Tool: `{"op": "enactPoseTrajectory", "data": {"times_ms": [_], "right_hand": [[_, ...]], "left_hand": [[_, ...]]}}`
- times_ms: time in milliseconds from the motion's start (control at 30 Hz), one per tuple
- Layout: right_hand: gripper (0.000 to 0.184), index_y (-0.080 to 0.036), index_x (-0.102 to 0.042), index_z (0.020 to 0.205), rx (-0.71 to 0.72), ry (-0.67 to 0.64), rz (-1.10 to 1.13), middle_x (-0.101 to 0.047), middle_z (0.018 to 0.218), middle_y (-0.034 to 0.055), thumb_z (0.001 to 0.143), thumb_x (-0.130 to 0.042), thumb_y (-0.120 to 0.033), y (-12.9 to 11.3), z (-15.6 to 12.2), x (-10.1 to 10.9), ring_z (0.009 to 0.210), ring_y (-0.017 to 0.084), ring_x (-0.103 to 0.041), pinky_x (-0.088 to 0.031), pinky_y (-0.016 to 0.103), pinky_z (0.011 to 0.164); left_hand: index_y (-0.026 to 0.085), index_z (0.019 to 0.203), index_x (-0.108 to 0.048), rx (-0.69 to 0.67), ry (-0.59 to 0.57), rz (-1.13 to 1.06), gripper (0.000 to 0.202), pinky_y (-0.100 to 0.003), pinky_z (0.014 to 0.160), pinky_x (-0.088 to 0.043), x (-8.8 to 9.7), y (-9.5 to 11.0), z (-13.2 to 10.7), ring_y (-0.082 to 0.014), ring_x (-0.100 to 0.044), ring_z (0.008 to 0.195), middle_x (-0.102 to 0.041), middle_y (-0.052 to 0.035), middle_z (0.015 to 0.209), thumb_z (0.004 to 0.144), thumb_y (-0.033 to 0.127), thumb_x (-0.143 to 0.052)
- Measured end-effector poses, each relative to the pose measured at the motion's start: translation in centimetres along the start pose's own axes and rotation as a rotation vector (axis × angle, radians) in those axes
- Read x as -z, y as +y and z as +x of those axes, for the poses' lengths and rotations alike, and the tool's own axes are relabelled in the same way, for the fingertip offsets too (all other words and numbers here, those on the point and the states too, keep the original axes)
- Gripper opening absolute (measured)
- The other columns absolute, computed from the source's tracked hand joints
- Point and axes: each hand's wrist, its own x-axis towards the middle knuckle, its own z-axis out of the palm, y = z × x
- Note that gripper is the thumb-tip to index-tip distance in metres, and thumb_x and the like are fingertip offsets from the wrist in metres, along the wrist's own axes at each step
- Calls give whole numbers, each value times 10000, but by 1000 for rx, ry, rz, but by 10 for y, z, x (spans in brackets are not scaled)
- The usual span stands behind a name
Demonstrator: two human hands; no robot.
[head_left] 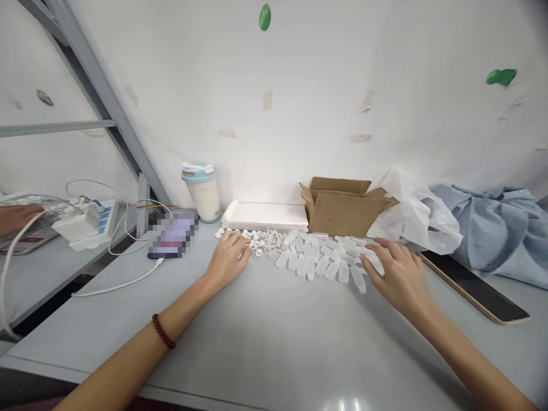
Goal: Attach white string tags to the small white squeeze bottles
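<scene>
A spread of several small translucent white plastic bottles (325, 260) lies on the grey table (274, 337), with a heap of small white caps and rings (263, 242) to its left. My left hand (229, 260) rests at the caps, fingers curled and pinched at something I cannot make out. My right hand (396, 271) lies over the right end of the bottles, fingers stretched out and touching them.
Behind the parts stand a flat white tray (265, 216), an open cardboard box (342, 208), a white plastic bag (417, 220) and a lidded cup (202, 191). A phone (173, 241) on a cable lies left, a tablet (475, 288) and blue cloth (492, 225) right. Another person's hand (15, 218) shows far left by a power strip (88, 224).
</scene>
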Motion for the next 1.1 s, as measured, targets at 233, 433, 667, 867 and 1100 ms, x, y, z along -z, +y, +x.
{"op": "enactPoseTrajectory", "data": {"times_ms": [233, 433, 667, 867, 1100], "right_hand": [[266, -177, -641, 919, 27, -51, 270, -665, 1004, 111, 874, -412, -304, -39, 12, 5, 955, 260, -579, -373, 380, 804], [239, -148, -633, 981, -17, -309, 379, -671, 1004, 112, 853, -435, -185, -102, 42, 5, 927, 219, -592, -383, 306, 773], [280, -140, -618, 1028, 23, -409, 261, -664, 954, 134, 899, -383, -222, -148, 49, -4, 926, 247, -570, -356, 346, 783], [348, -187, -638, 1049, 121, -346, 188, -582, 1048, 145, 940, -344, -337, -147, 33, -10, 1021, 271, -466, -308, 375, 811], [334, -238, -658, 1040, 166, -351, 287, -597, 960, 94, 944, -351, -331, -153, 26, -1, 948, 235, -468, -290, 349, 779]], "left_hand": [[167, 869, -644, -108, -101, -60, 196, -363, 803, -445, 2, 15, 7, -226, -486, 885, -629, -72, 840, 822, 156, -454], [173, 781, -674, -4, -207, -69, 194, -359, 744, -440, -7, 22, 20, -248, -495, 860, -623, -68, 736, 764, 165, -481], [160, 686, -681, 29, -280, 27, 191, -372, 717, -409, -14, 33, 26, -281, -500, 852, -636, -100, 735, 755, 227, -516], [163, 725, -696, 122, -194, -67, 196, -354, 753, -404, -11, 32, 18, -254, -495, 842, -655, -78, 754, 785, 202, -513], [171, 759, -695, 220, -30, -228, 145, -337, 769, -415, 3, 26, 11, -217, -516, 819, -656, -43, 732, 784, 216, -559]]}}
